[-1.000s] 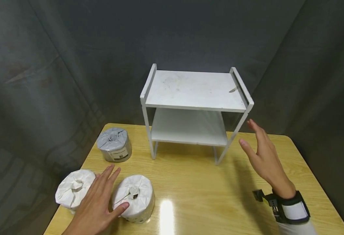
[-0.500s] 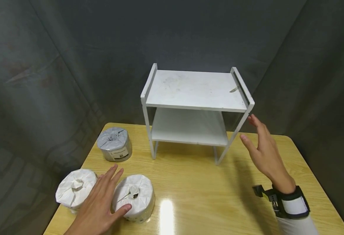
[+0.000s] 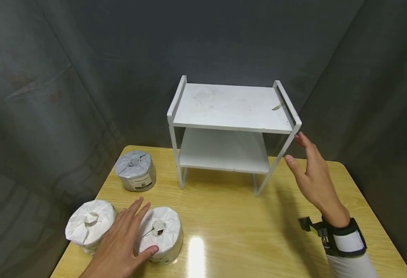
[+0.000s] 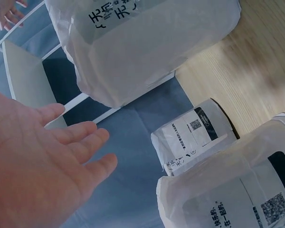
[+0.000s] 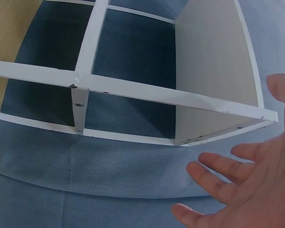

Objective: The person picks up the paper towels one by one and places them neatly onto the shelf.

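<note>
My left hand [image 3: 121, 241] hovers with spread, straight fingers over two white wrapped toilet rolls, holding nothing. The nearer toilet roll [image 3: 165, 231] is by its thumb; the other toilet roll [image 3: 89, 222] lies to its left, partly covered by the hand. Behind them a grey-looking wrapped toilet roll [image 3: 135, 172] stands upright. In the left wrist view the palm faces a printed toilet roll [image 4: 147, 52] without visible contact. My right hand [image 3: 314, 179], fingers extended, is beside the right leg of a white two-tier shelf [image 3: 224, 150]; a gap shows in the right wrist view.
The shelf stands at the back of the wooden table [image 3: 221, 216], its upper board [image 3: 231, 106] marked with a dark scuff near the right rail. Grey curtains [image 3: 224, 38] hang behind and at both sides. A strapped camera mount [image 3: 344, 239] sits on the right wrist.
My left hand has drifted slightly to the right over the nearer roll. The right hand has shifted a little up towards the shelf's side. The rolls and shelf stay put.
</note>
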A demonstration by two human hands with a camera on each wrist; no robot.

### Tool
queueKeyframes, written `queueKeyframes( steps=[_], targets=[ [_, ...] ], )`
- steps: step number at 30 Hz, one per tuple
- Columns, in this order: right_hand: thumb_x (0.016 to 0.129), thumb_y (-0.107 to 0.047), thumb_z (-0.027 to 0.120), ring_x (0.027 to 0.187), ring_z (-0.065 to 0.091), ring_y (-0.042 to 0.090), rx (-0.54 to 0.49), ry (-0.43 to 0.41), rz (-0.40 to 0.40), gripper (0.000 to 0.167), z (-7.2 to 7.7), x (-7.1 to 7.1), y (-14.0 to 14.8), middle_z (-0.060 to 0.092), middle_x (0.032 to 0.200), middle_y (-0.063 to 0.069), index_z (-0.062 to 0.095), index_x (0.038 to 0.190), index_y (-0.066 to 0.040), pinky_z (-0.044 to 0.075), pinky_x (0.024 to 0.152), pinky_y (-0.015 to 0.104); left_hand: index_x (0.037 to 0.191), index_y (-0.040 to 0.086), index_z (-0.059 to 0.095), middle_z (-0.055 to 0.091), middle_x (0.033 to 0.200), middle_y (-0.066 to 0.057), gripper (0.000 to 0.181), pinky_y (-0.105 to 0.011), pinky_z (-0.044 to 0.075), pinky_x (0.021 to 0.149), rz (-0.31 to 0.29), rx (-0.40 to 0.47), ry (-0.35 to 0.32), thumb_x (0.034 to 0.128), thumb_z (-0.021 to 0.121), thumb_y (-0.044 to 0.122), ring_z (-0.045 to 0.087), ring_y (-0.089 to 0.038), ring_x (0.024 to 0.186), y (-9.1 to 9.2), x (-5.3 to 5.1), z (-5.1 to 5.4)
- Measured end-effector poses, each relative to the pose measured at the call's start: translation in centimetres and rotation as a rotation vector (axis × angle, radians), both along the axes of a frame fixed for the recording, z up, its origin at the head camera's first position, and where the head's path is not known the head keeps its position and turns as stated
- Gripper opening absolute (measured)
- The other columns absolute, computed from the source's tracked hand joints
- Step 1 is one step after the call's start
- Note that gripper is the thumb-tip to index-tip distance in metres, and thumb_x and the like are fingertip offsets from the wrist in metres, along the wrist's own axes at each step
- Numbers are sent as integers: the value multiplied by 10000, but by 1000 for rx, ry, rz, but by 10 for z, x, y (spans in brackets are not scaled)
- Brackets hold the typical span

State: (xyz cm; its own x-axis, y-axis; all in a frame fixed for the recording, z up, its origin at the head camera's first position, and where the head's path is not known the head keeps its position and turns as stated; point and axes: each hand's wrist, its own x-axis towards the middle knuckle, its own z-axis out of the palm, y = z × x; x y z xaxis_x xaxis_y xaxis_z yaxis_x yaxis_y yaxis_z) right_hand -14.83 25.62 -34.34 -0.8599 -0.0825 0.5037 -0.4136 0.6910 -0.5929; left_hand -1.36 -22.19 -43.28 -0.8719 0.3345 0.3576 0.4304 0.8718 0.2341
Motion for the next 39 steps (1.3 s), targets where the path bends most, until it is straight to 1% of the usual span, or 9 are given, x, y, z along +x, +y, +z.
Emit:
queueKeyframes(
  steps=[5,12,17,20,26,28,30,33,39],
  targets=[
    [1085,-283,609,1483,338,561,-3,6,2,738,3,-1,0,387,1601,335,239,1681,-53,204,1182,779,1642,117,366,378,1659,-173,1039,-192,-24,1273,-24,-13,40,853,779,653,419,-359,1457,1,0,-1],
    [1082,-280,614,1491,335,553,-10,9,2,741,4,-4,1,381,1610,324,235,1692,-99,199,1179,787,1638,120,370,376,1662,-160,1040,-204,-8,1283,-43,-21,52,850,766,673,421,-354,1457,4,0,-5],
    [1076,-292,624,1485,344,554,-11,16,6,745,3,-6,0,387,1607,322,246,1691,-110,203,1175,790,1606,108,409,418,1628,-173,1026,-200,-1,1281,-50,-12,55,831,795,656,408,-330,1463,5,2,-9],
    [1075,-290,629,1484,351,546,-9,20,7,743,5,-6,-1,390,1612,307,249,1694,-135,209,1173,791,1601,122,413,428,1625,-163,1012,-184,-30,1270,-41,-15,21,830,803,651,398,-327,1478,7,4,-11],
    [1081,-300,615,1488,343,551,-13,21,12,737,7,-5,-2,381,1620,302,239,1700,-163,195,1173,799,1605,177,405,398,1662,-103,976,-129,-86,1230,6,-21,-106,859,751,703,403,-321,1503,11,8,-10],
    [1082,-291,614,1489,342,550,-16,22,14,735,7,-5,-2,380,1623,299,235,1701,-172,193,1172,801,1603,180,410,395,1667,-97,966,-126,-87,1228,9,-19,-120,864,746,704,413,-328,1502,12,8,-10],
    [1081,-280,615,1489,343,549,-19,26,18,735,7,-6,-3,378,1627,294,235,1702,-179,190,1174,801,1600,174,418,402,1662,-102,961,-129,-85,1230,6,-20,-114,865,752,694,426,-336,1493,13,9,-11],
    [1078,-266,620,1486,350,544,-26,36,23,735,7,-7,-3,382,1628,287,240,1701,-181,192,1182,791,1596,165,427,419,1651,-114,962,-138,-80,1238,-1,-30,-84,859,767,681,439,-340,1481,14,9,-13],
    [1070,-261,632,1477,364,542,-37,48,28,739,10,-8,-3,398,1615,290,252,1698,-177,193,1196,772,1579,160,465,449,1628,-125,977,-151,-43,1255,-29,-37,-6,812,830,643,455,-320,1449,14,12,-23]
  ],
)
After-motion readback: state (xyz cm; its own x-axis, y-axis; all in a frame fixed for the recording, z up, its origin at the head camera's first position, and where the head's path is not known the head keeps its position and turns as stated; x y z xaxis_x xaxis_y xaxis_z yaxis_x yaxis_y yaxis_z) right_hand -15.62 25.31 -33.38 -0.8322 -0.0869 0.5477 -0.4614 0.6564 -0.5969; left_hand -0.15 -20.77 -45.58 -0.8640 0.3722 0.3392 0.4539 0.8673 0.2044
